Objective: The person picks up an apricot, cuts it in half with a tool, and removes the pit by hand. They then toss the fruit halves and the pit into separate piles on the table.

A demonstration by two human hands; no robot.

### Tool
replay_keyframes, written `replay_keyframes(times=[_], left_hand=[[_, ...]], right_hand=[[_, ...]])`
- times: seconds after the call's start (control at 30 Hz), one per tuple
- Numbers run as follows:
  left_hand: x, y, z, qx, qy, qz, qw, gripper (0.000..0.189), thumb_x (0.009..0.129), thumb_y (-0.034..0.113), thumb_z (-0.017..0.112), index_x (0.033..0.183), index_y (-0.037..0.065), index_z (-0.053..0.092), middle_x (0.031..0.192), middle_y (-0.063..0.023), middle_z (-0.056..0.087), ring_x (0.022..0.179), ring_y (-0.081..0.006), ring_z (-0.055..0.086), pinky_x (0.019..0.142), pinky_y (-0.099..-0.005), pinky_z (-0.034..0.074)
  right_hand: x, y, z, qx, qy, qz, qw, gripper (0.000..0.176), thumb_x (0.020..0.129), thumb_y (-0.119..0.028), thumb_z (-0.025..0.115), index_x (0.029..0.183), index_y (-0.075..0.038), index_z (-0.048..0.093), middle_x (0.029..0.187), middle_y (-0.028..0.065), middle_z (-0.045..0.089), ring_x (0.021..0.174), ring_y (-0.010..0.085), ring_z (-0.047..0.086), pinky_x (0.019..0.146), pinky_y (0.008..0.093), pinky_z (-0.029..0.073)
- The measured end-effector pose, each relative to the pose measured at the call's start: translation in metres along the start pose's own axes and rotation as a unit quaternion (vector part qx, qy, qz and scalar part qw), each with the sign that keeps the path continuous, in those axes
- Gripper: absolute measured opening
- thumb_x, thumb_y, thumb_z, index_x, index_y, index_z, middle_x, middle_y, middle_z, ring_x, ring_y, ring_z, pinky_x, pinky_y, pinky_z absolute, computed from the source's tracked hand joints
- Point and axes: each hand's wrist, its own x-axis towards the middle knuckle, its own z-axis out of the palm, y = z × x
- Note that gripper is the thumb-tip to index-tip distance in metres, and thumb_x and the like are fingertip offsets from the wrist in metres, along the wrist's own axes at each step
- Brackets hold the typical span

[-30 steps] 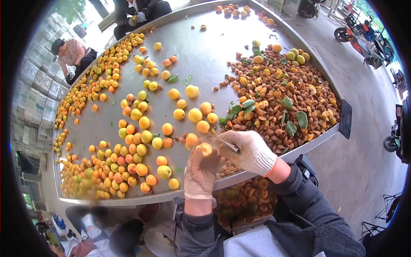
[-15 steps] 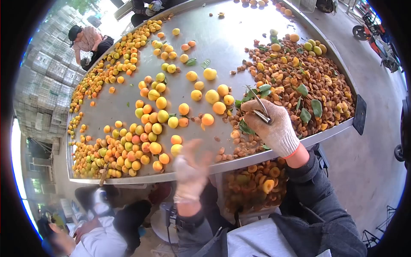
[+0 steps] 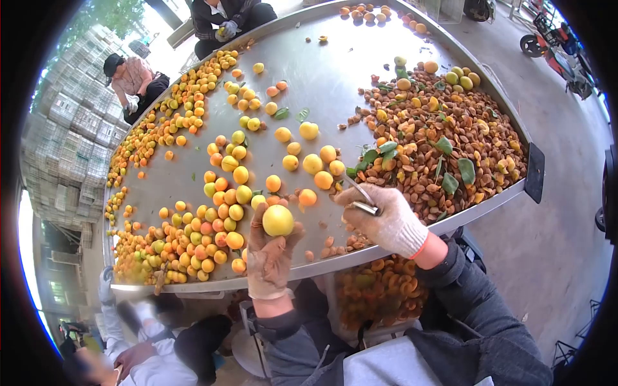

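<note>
Yellow apricot (image 3: 278, 220) now in left hand (image 3: 269, 254)

- The wide table (image 3: 322, 71) is showing bare metal, smooth, with a dull grey sheen.
- The left hand (image 3: 270, 248) and right hand (image 3: 383, 215) are wearing pale knitted cloth gloves, rough and stained.
- The apricot (image 3: 278, 220) in the left hand is looking smooth-skinned and matt.
- The thin metal tool (image 3: 357, 191) in the right hand is gleaming.
- The heaped pits (image 3: 450, 141) are looking brown, dry and rough.
- The grey cloth sleeves (image 3: 463, 302) are looking soft and matt.
</note>
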Motion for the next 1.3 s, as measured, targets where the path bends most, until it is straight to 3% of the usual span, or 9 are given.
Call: replay_keyframes(times=[0.1, 0.2, 0.27, 0.33, 0.53, 0.63, 0.7, 0.9, 1.3], left_hand=[[0.001, -0.022, 0.009, -0.251, -0.059, -0.084, 0.963, 0.054, 0.086, 0.015, 0.069, 0.135, 0.01, 0.048, 0.13, -0.0123, 0.055, 0.105, -0.0283, 0.063, 0.089, -0.0434, 0.055], [0.007, -0.049, 0.012, -0.3, -0.045, -0.103, 0.947, 0.049, 0.089, 0.017, 0.067, 0.135, 0.011, 0.049, 0.131, -0.0112, 0.054, 0.113, -0.0283, 0.059, 0.096, -0.0452, 0.051], [0.01, -0.053, 0.022, -0.312, -0.026, -0.096, 0.945, 0.049, 0.09, 0.018, 0.067, 0.135, 0.011, 0.049, 0.13, -0.0107, 0.055, 0.114, -0.0275, 0.058, 0.098, -0.045, 0.049], [0.011, -0.05, 0.03, -0.361, -0.081, -0.107, 0.923, 0.052, 0.089, 0.019, 0.068, 0.137, 0.01, 0.047, 0.129, -0.0098, 0.056, 0.112, -0.0261, 0.059, 0.101, -0.0414, 0.046], [0.006, -0.04, 0.029, -0.125, -0.064, -0.107, 0.984, 0.057, 0.089, 0.015, 0.068, 0.14, 0.007, 0.043, 0.131, -0.0102, 0.055, 0.117, -0.0266, 0.057, 0.102, -0.0391, 0.047], [0.007, -0.034, 0.03, -0.316, -0.057, -0.122, 0.939, 0.058, 0.088, 0.013, 0.069, 0.14, 0.006, 0.042, 0.129, -0.011, 0.055, 0.118, -0.0289, 0.056, 0.102, -0.0413, 0.048], [0.008, -0.031, 0.034, -0.321, -0.057, -0.107, 0.939, 0.058, 0.088, 0.013, 0.069, 0.139, 0.006, 0.042, 0.128, -0.0116, 0.055, 0.118, -0.0298, 0.057, 0.103, -0.0424, 0.048], [0.007, -0.041, 0.034, -0.311, -0.046, -0.086, 0.946, 0.055, 0.088, 0.014, 0.07, 0.136, 0.005, 0.045, 0.125, -0.0134, 0.057, 0.118, -0.032, 0.057, 0.103, -0.0439, 0.048], [-0.001, -0.041, 0.047, -0.208, -0.029, -0.05, 0.977, 0.056, 0.088, 0.016, 0.069, 0.135, -0.001, 0.045, 0.127, -0.0122, 0.058, 0.118, -0.0303, 0.057, 0.102, -0.0413, 0.047]], right_hand=[[-0.001, 0.008, 0.007, -0.035, -0.035, -0.005, 0.999, 0.021, 0.084, -0.004, 0.064, 0.105, -0.003, 0.068, 0.087, 0.0041, 0.066, 0.083, 0.009, 0.061, 0.075, 0.0262, 0.05], [-0.002, 0.026, 0.017, -0.041, -0.04, -0.062, 0.996, 0.021, 0.083, -0.005, 0.065, 0.104, -0.003, 0.068, 0.088, 0.006, 0.067, 0.081, 0.01, 0.061, 0.075, 0.0267, 0.05], [-0.002, 0.03, 0.02, -0.053, -0.035, -0.101, 0.993, 0.02, 0.081, -0.011, 0.067, 0.101, -0.005, 0.067, 0.086, 0.0149, 0.068, 0.078, 0.025, 0.068, 0.071, 0.0337, 0.052], [-0.001, 0.028, 0.019, -0.06, -0.04, -0.075, 0.995, 0.02, 0.081, -0.011, 0.067, 0.101, -0.005, 0.067, 0.086, 0.0148, 0.068, 0.078, 0.0247, 0.067, 0.071, 0.0337, 0.052], [0.001, 0.016, 0.009, -0.037, -0.028, 0.017, 0.999, 0.018, 0.082, -0.007, 0.065, 0.099, -0.003, 0.067, 0.084, 0.0065, 0.065, 0.078, 0.0117, 0.061, 0.072, 0.0284, 0.051], [0.002, 0.02, 0.009, -0.022, -0.027, -0.029, 0.999, 0.017, 0.082, -0.006, 0.063, 0.097, -0.003, 0.067, 0.082, 0.0059, 0.064, 0.077, 0.0113, 0.061, 0.071, 0.0276, 0.05], [0.0, 0.02, 0.011, -0.051, -0.054, -0.018, 0.997, 0.02, 0.081, -0.011, 0.066, 0.1, -0.004, 0.067, 0.085, 0.0149, 0.068, 0.079, 0.0251, 0.067, 0.072, 0.0344, 0.052], [-0.002, 0.023, 0.019, -0.13, -0.058, -0.062, 0.988, 0.021, 0.08, -0.009, 0.064, 0.1, -0.004, 0.067, 0.084, 0.0187, 0.067, 0.078, 0.0343, 0.067, 0.07, 0.038, 0.052], [-0.001, 0.02, 0.016, -0.245, -0.055, -0.066, 0.966, 0.024, 0.079, -0.01, 0.064, 0.103, -0.007, 0.067, 0.082, 0.0207, 0.066, 0.075, 0.0375, 0.066, 0.066, 0.0418, 0.052]])
